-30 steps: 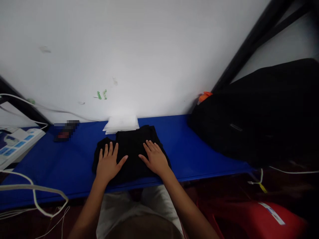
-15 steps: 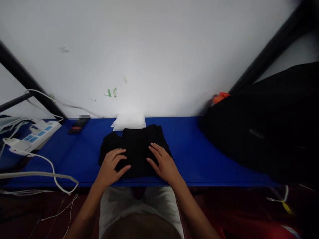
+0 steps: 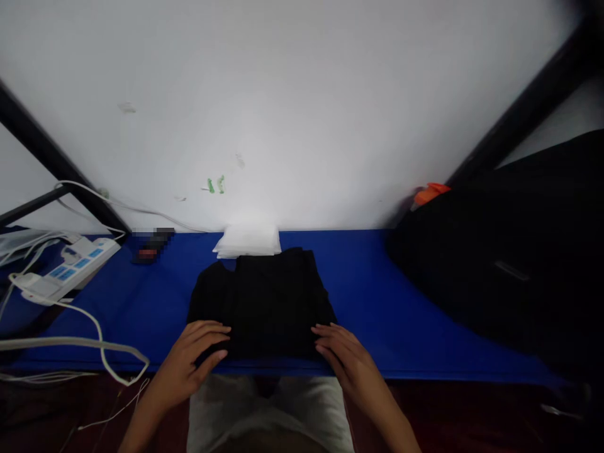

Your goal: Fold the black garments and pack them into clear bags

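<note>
A folded black garment (image 3: 274,302) lies on the blue tabletop (image 3: 363,302) in front of me; its exact kind cannot be made out. My left hand (image 3: 201,352) rests at the garment's near left corner, fingers stretched across the cloth and thumb apart from them. At the near right corner, my right hand (image 3: 346,358) touches the edge with its fingers extended. Neither hand visibly grips the fabric. Just behind the garment, against the wall, sits a small stack of white sheets or packets (image 3: 248,241).
A white power strip (image 3: 70,270) with tangled white cables (image 3: 101,343) lies on the left. Near the wall is a dark, partly blurred object (image 3: 153,246). A large black bag-like bulk (image 3: 491,264) fills the right side, with something orange (image 3: 431,193) behind it.
Both hands have moved toward me and apart, from the middle of the black garment to its near corners. The camera view has shifted slightly.
</note>
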The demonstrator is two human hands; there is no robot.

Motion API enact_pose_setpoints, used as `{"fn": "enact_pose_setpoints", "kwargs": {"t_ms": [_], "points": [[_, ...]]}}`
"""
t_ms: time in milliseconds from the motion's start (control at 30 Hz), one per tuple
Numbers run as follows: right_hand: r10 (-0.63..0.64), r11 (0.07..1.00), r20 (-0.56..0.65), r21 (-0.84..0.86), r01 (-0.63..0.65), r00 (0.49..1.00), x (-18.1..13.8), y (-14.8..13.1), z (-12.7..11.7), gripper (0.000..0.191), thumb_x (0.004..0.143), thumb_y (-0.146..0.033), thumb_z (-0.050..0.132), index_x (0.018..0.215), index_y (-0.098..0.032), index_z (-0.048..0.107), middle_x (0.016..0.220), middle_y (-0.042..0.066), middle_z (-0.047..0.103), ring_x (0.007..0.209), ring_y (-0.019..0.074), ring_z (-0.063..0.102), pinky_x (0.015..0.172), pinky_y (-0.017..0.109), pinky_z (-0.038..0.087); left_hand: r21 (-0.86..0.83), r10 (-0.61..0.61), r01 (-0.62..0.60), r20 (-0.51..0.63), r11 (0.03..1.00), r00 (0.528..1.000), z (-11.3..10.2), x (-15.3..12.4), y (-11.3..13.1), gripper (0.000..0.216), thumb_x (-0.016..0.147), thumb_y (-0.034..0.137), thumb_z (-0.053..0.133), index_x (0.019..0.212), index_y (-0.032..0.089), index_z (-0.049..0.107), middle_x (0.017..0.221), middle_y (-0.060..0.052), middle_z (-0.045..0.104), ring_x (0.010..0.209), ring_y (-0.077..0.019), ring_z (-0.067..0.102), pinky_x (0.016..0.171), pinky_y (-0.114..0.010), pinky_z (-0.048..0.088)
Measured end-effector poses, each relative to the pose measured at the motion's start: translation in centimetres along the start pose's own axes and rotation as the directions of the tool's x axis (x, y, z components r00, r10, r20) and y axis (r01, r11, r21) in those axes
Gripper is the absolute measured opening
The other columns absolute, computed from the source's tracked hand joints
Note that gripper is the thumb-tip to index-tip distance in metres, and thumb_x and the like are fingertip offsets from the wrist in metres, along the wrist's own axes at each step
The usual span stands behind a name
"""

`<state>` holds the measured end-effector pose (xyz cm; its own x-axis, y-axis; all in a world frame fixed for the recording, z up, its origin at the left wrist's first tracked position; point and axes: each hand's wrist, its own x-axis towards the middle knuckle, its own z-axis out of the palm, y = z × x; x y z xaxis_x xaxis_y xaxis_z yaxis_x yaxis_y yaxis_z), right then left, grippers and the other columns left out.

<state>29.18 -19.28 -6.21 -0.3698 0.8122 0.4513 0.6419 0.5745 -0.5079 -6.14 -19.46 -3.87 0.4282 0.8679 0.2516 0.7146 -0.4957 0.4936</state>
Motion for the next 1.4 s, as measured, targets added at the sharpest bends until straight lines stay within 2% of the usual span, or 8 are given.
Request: {"fn": "enact_pose_setpoints", "kwargs": {"t_ms": [133,267,500,700,1033,1233,1300,1400], "points": [[0.069,0.998,0.039,0.000,-0.069,0.997,2.4,0.0,-1.5,0.020,0.100,-0.030,0.045,0.100,-0.024,0.064,0.094,0.004,0.073,0.087,0.0213,0.070,0.078,0.037,0.058,-0.121,-0.050,0.061,0.090,0.991,0.995,-1.7,2.3,0.6,0.020,0.097,0.036,0.051,0.100,0.024,0.067,0.100,-0.004,0.070,0.095,-0.0180,0.063,0.087,-0.031,0.049],[0.043,0.998,0.055,-0.054,-0.040,0.998,6.2,1.4,-2.3,0.023,0.101,-0.035,0.042,0.100,-0.023,0.062,0.088,0.004,0.071,0.078,0.0203,0.069,0.070,0.033,0.055,-0.130,-0.151,0.154,0.036,0.979,0.988,-2.5,5.4,0.2,0.031,0.098,0.042,0.045,0.082,0.021,0.063,0.076,0.001,0.065,0.072,-0.0143,0.061,0.068,-0.025,0.047],[0.029,0.885,0.119,-0.465,0.030,0.992,13.8,5.9,-0.6,0.022,0.097,-0.032,0.050,0.111,-0.018,0.060,0.101,0.012,0.067,0.091,0.0290,0.064,0.071,0.037,0.052,0.208,-0.243,0.302,-0.267,0.930,0.932,-2.0,12.1,-2.8,0.030,0.089,0.041,0.059,0.111,0.020,0.060,0.098,-0.005,0.064,0.089,-0.0225,0.061,0.077,-0.033,0.049],[-0.058,0.816,0.148,-0.562,0.132,0.987,16.3,8.0,0.9,0.019,0.090,-0.014,0.054,0.107,-0.016,0.062,0.101,0.014,0.065,0.092,0.0295,0.059,0.076,0.040,0.051,0.336,-0.129,0.171,-0.143,0.926,0.981,-0.3,16.1,-3.5,0.026,0.084,0.031,0.066,0.107,0.019,0.063,0.108,-0.011,0.064,0.104,-0.0299,0.059,0.088,-0.041,0.045],[-0.241,0.917,0.008,-0.326,0.230,0.971,12.7,5.6,-2.2,0.013,0.095,-0.018,0.048,0.102,-0.019,0.059,0.117,0.015,0.061,0.106,0.0273,0.058,0.087,0.043,0.052,0.147,0.001,0.034,-0.235,0.989,0.972,-1.6,12.3,-1.5,0.007,0.085,0.020,0.056,0.091,0.021,0.060,0.100,-0.004,0.065,0.097,-0.0215,0.059,0.086,-0.036,0.044],[-0.227,0.953,0.198,-0.156,0.259,0.954,7.5,3.8,-2.9,0.010,0.090,-0.016,0.052,0.095,-0.020,0.059,0.115,0.012,0.063,0.106,0.0256,0.061,0.089,0.045,0.052,0.044,0.166,-0.169,0.067,0.985,0.984,-1.8,7.2,-0.8,0.010,0.087,0.023,0.060,0.093,0.026,0.066,0.110,-0.003,0.065,0.107,-0.0211,0.058,0.097,-0.040,0.041],[-0.203,0.958,0.202,-0.159,0.237,0.958,7.1,3.6,-2.4,0.007,0.091,-0.021,0.054,0.090,-0.020,0.060,0.112,0.013,0.064,0.104,0.0257,0.061,0.089,0.045,0.052,0.063,0.078,-0.073,-0.084,0.995,0.993,-1.8,7.3,-2.2,0.015,0.090,0.027,0.056,0.101,0.026,0.066,0.112,-0.005,0.064,0.109,-0.0221,0.057,0.099,-0.042,0.042],[-0.184,0.961,0.139,-0.183,0.208,0.973,8.0,3.1,-1.6,0.016,0.094,-0.026,0.054,0.081,-0.019,0.059,0.105,0.013,0.066,0.099,0.0252,0.062,0.089,0.044,0.052,0.115,-0.151,0.205,-0.362,0.972,0.920,-1.7,8.9,-5.2,0.036,0.084,0.030,0.060,0.119,0.022,0.059,0.123,-0.011,0.059,0.118,-0.0290,0.051,0.103,-0.049,0.040]]}}
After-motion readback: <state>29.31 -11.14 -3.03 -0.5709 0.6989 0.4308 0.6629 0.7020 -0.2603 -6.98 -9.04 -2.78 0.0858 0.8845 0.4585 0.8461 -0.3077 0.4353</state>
